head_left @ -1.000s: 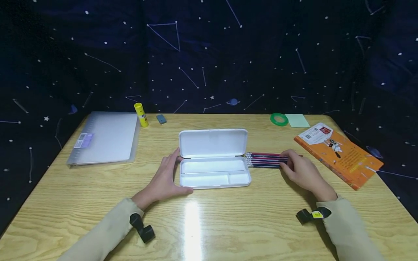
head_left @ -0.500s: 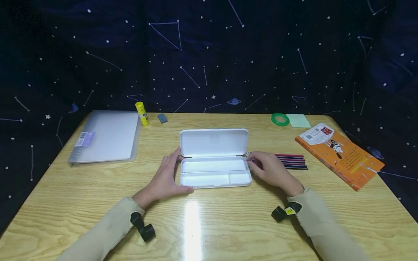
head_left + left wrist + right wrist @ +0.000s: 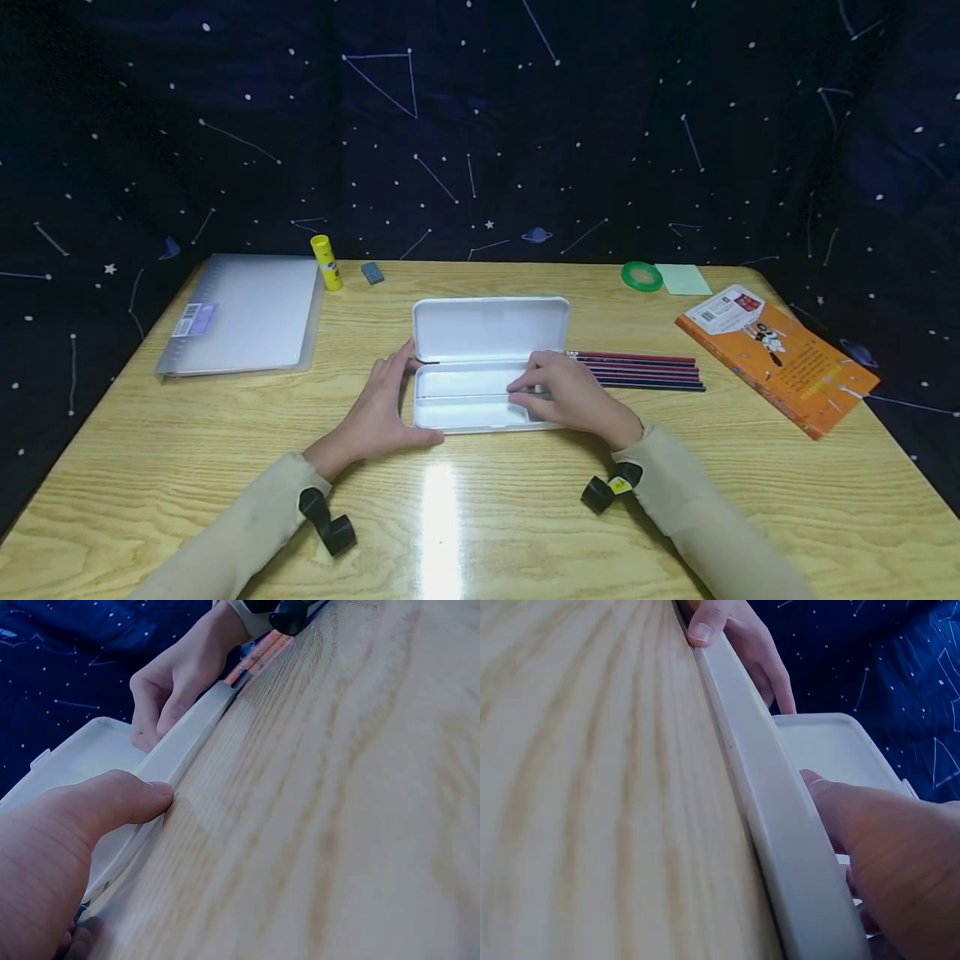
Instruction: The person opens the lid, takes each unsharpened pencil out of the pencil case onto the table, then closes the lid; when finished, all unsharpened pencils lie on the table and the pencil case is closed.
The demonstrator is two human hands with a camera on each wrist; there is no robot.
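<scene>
A white pencil case [image 3: 487, 333] lies open at the table's middle, lid [image 3: 90, 750] tipped back. My left hand [image 3: 378, 408] rests against its left end with fingers fairly straight and the thumb [image 3: 120, 799] pressing on the front rim [image 3: 772, 795]. My right hand [image 3: 570, 400] reaches into the right part of the tray, fingers bent down [image 3: 161, 712]; what lies under them is hidden. Several red and dark pencils [image 3: 648, 371] lie side by side on the table just right of the case, behind that hand.
A translucent binder [image 3: 240, 312] lies at the back left, with a yellow glue stick [image 3: 326, 262] and a grey eraser [image 3: 371, 272] beside it. A green tape roll [image 3: 641, 275], a green note pad [image 3: 684, 277] and an orange book [image 3: 776, 354] sit at the right.
My right hand has slid left from the far end of the pencils, along them, into the case's tray. The left hand and the case have stayed put.
</scene>
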